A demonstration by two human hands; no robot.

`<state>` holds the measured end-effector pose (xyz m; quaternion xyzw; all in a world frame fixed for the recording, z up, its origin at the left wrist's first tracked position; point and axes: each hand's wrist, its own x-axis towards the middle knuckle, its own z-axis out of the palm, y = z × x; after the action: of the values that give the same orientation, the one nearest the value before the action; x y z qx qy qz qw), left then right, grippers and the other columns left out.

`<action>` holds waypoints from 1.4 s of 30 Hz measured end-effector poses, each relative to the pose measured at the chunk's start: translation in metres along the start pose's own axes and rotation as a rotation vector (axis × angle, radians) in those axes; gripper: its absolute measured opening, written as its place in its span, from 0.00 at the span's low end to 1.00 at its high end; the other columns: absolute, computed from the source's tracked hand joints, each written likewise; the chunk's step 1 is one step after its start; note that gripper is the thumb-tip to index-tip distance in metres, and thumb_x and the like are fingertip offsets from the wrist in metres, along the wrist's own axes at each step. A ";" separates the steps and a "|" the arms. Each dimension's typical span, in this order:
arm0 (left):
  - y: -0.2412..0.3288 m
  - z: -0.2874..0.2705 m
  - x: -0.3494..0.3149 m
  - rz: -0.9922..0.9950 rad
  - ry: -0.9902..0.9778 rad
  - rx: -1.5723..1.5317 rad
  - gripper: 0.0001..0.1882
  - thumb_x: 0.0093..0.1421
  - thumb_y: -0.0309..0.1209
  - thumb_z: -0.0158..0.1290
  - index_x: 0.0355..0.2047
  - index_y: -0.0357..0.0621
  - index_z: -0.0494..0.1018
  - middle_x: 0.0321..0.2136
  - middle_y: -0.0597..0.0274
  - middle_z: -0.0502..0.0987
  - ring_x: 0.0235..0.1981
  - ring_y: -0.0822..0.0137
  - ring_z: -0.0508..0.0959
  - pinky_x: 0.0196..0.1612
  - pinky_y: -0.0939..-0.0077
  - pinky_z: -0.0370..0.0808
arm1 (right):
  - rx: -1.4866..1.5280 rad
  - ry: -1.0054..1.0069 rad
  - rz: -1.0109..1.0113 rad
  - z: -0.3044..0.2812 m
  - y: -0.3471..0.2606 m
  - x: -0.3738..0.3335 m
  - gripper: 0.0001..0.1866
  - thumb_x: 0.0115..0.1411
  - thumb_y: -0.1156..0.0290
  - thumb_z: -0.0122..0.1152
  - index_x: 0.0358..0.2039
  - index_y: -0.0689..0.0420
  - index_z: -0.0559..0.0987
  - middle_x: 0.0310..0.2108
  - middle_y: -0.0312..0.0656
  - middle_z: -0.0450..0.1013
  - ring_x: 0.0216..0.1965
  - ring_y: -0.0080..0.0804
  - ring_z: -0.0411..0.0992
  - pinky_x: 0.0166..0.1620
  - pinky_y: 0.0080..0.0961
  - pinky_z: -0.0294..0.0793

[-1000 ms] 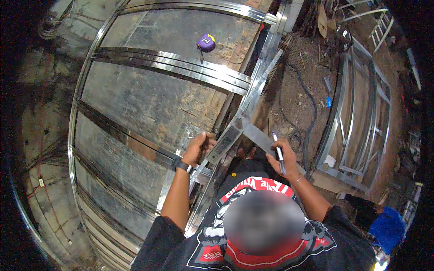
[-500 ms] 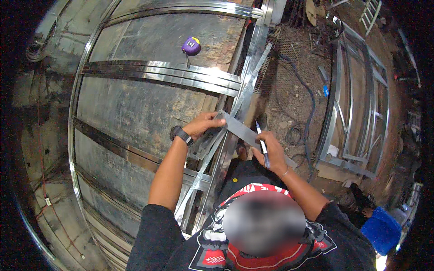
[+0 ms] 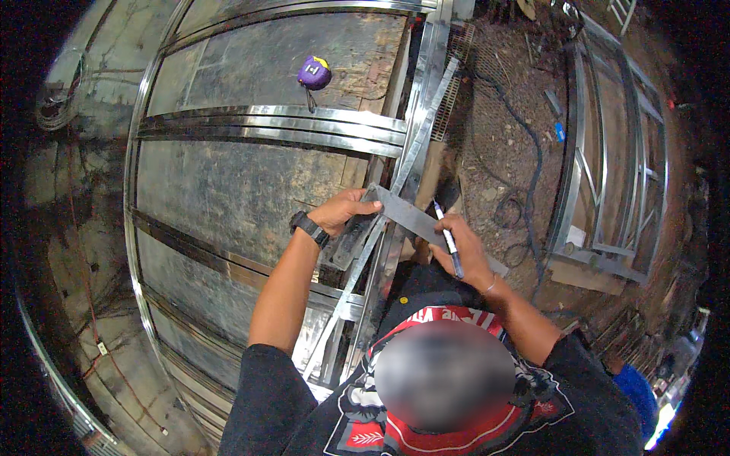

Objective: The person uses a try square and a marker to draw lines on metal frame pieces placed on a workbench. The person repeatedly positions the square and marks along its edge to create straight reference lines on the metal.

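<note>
My left hand (image 3: 340, 212) grips the corner of a flat grey L-shaped metal square (image 3: 411, 218), thumb on top. One arm of the square runs right toward my right hand (image 3: 465, 251); the other slants down beneath my left wrist. My right hand is closed around a white marker (image 3: 447, 234) with a dark end, its tip pointing up and away, and its fingers lie against the square. Under the square, a long thin metal strip (image 3: 356, 277) lies diagonally along the right rail of a shiny metal frame (image 3: 414, 129).
A purple and yellow tape measure (image 3: 314, 73) rests on the dark board (image 3: 251, 163) within the frame. On the dirt floor to the right are a dark cable (image 3: 525, 129), a blue item (image 3: 560, 132) and another metal frame (image 3: 576, 190). A blue-clothed shape (image 3: 636, 395) shows at lower right.
My view has shifted slightly. The marker in my right hand has tilted a little, and both hands keep their hold on the square and marker.
</note>
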<state>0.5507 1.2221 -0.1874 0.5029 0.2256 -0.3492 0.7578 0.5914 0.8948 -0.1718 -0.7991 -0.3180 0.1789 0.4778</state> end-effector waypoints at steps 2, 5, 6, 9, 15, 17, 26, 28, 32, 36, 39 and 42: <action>0.005 0.003 -0.003 -0.017 -0.004 -0.076 0.20 0.67 0.38 0.63 0.54 0.41 0.77 0.45 0.63 0.84 0.42 0.69 0.84 0.51 0.71 0.79 | 0.032 -0.032 0.009 -0.005 0.002 0.005 0.24 0.55 0.73 0.72 0.50 0.59 0.73 0.48 0.52 0.72 0.51 0.56 0.74 0.56 0.41 0.75; 0.014 0.008 -0.006 -0.055 -0.045 -0.175 0.20 0.67 0.38 0.63 0.53 0.39 0.76 0.44 0.58 0.84 0.40 0.64 0.86 0.48 0.67 0.83 | 0.019 -0.044 -0.039 -0.009 0.004 0.009 0.23 0.57 0.72 0.68 0.51 0.57 0.72 0.47 0.53 0.71 0.51 0.58 0.73 0.53 0.44 0.75; 0.018 0.010 -0.007 -0.068 -0.063 -0.207 0.21 0.66 0.38 0.63 0.53 0.39 0.76 0.43 0.57 0.84 0.39 0.62 0.87 0.47 0.65 0.84 | 0.012 -0.048 -0.030 -0.010 0.003 0.009 0.23 0.57 0.72 0.68 0.52 0.57 0.72 0.48 0.52 0.71 0.51 0.58 0.73 0.53 0.44 0.75; 0.029 0.017 -0.011 -0.032 -0.060 -0.140 0.21 0.66 0.38 0.64 0.53 0.38 0.76 0.42 0.54 0.85 0.40 0.59 0.88 0.47 0.61 0.85 | 0.002 -0.063 -0.009 -0.011 0.000 0.009 0.23 0.57 0.71 0.68 0.52 0.57 0.72 0.48 0.52 0.71 0.51 0.59 0.73 0.53 0.44 0.75; 0.024 0.019 -0.006 -0.029 0.022 -0.121 0.21 0.64 0.38 0.65 0.52 0.38 0.77 0.42 0.56 0.85 0.38 0.61 0.87 0.46 0.64 0.84 | 0.009 -0.088 0.000 -0.012 0.002 0.009 0.24 0.58 0.71 0.69 0.53 0.57 0.71 0.50 0.52 0.70 0.52 0.59 0.72 0.54 0.44 0.74; 0.017 0.016 -0.001 0.028 0.059 -0.023 0.20 0.64 0.38 0.65 0.50 0.38 0.77 0.41 0.56 0.85 0.37 0.64 0.86 0.46 0.68 0.82 | 0.010 -0.096 -0.021 -0.013 0.004 0.009 0.24 0.58 0.70 0.69 0.53 0.57 0.71 0.50 0.53 0.70 0.53 0.59 0.72 0.54 0.44 0.74; 0.031 0.032 -0.010 0.047 0.063 -0.020 0.15 0.64 0.32 0.62 0.47 0.36 0.78 0.38 0.55 0.86 0.36 0.65 0.85 0.46 0.70 0.80 | -0.012 -0.061 0.005 -0.014 0.003 0.010 0.25 0.57 0.71 0.70 0.53 0.58 0.71 0.51 0.53 0.71 0.54 0.59 0.71 0.57 0.45 0.73; 0.030 0.033 -0.009 0.049 0.085 -0.038 0.15 0.64 0.31 0.62 0.47 0.35 0.77 0.37 0.54 0.86 0.36 0.64 0.85 0.44 0.68 0.82 | -0.020 -0.060 -0.017 -0.013 0.004 0.010 0.24 0.56 0.71 0.70 0.52 0.58 0.72 0.50 0.53 0.71 0.54 0.59 0.71 0.57 0.45 0.73; 0.024 0.031 -0.009 0.049 0.120 -0.076 0.16 0.63 0.31 0.64 0.47 0.37 0.76 0.36 0.55 0.85 0.35 0.62 0.87 0.40 0.64 0.85 | -0.019 -0.046 -0.025 -0.012 0.002 0.011 0.23 0.56 0.72 0.69 0.51 0.58 0.72 0.49 0.53 0.71 0.52 0.58 0.72 0.57 0.44 0.73; 0.022 0.033 -0.009 0.059 0.137 -0.108 0.16 0.61 0.29 0.65 0.46 0.37 0.76 0.37 0.53 0.84 0.33 0.61 0.87 0.39 0.64 0.85 | -0.019 -0.046 -0.029 -0.013 0.006 0.012 0.22 0.57 0.72 0.69 0.51 0.58 0.72 0.48 0.53 0.72 0.52 0.59 0.72 0.57 0.45 0.73; 0.022 0.032 -0.008 0.087 0.123 -0.090 0.16 0.60 0.28 0.65 0.46 0.37 0.75 0.36 0.53 0.84 0.33 0.60 0.87 0.39 0.64 0.86 | -0.032 -0.050 -0.042 -0.013 0.007 0.012 0.22 0.57 0.71 0.68 0.51 0.58 0.73 0.49 0.53 0.72 0.52 0.58 0.72 0.57 0.45 0.73; 0.025 0.034 -0.008 0.064 0.131 -0.072 0.16 0.59 0.27 0.64 0.46 0.37 0.75 0.35 0.53 0.83 0.34 0.59 0.87 0.39 0.64 0.86 | -0.050 -0.041 -0.054 -0.012 0.007 0.011 0.22 0.58 0.71 0.68 0.51 0.57 0.73 0.50 0.53 0.73 0.53 0.58 0.72 0.57 0.46 0.73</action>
<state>0.5638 1.2000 -0.1531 0.5040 0.2709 -0.2828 0.7698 0.6090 0.8917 -0.1720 -0.7981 -0.3535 0.1743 0.4557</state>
